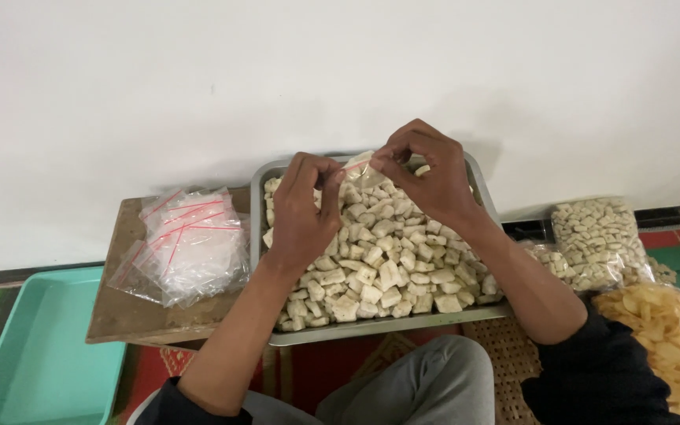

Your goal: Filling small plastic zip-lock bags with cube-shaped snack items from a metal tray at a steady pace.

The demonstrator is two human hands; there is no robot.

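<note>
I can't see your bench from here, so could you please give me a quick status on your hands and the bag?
Left hand and right hand both pinching small clear bag by its strip. Held above metal tray of pale crackers. Nothing in the way.

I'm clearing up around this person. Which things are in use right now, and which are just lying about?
In use: left hand and right hand pinching a small zip bag; metal tray of pale snack pieces; pile of empty zip bags.

Lying about: teal tray; filled clear bag; bag of chips.

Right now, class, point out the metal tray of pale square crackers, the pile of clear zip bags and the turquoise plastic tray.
metal tray [387, 327]: head view, front rim.
clear zip bags [186, 244]: head view, pile's middle.
turquoise plastic tray [41, 354]: head view, bare floor.
</note>
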